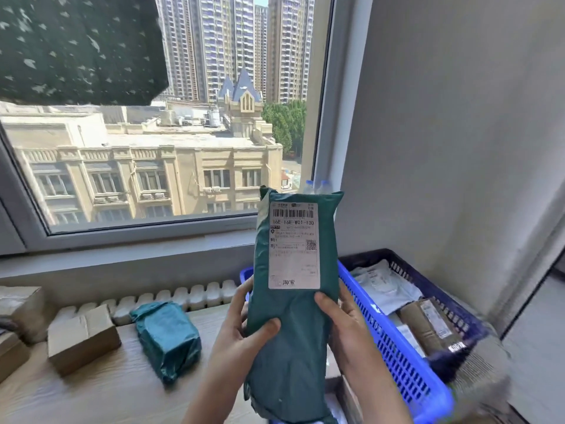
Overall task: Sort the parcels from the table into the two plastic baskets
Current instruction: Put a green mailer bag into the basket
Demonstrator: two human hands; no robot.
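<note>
I hold a long teal parcel [292, 341] upright in front of me, its white shipping label facing me. My left hand [241, 328] grips its left edge, thumb across the front. My right hand [342, 322] grips the right edge the same way. A bright blue plastic basket [394, 353] stands directly behind and to the right of the parcel. Beside it, against the wall, a dark blue basket [440, 289] holds a white mailer and a brown box. On the table at left lie a small teal parcel [166, 338] and a cardboard box [82, 341].
More cardboard boxes [18, 313] sit at the far left of the wooden table [107, 393]. A white radiator [171, 298] runs under the window sill behind the table. A grey wall stands at the right, close to the baskets.
</note>
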